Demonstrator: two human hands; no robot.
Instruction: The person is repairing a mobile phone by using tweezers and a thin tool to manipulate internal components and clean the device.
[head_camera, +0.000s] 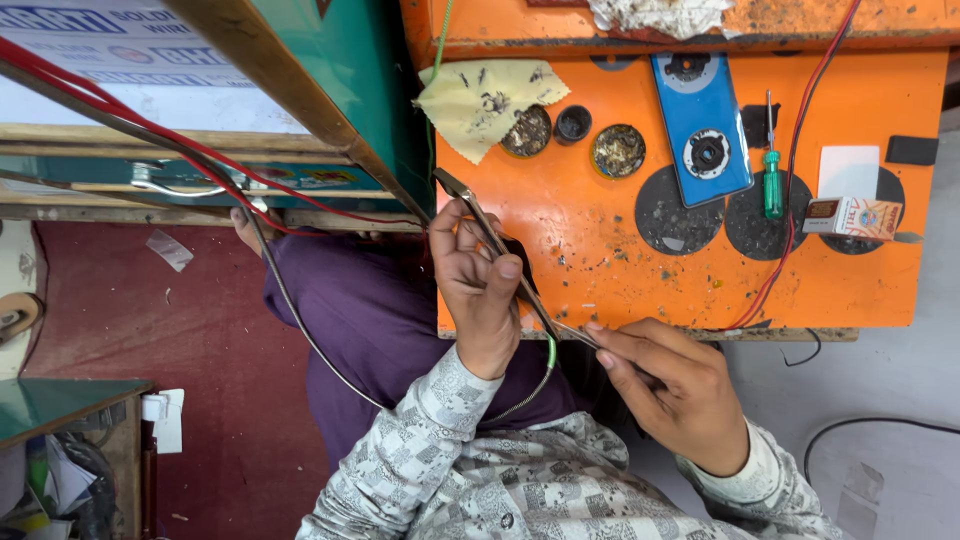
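The tweezers (500, 255) lie slantwise between the hands at the near edge of the orange table (600, 260), long axis running from upper left down to lower right. The left hand (478, 290) is closed around their middle, while the right hand (675, 385) pinches the lower end with thumb and forefinger, beside a green-sleeved wire (550, 352).

Repair workshop: stained orange workbench (600, 240), screwdriver (773, 185), opened phone (703, 125), loose wires (800, 150).
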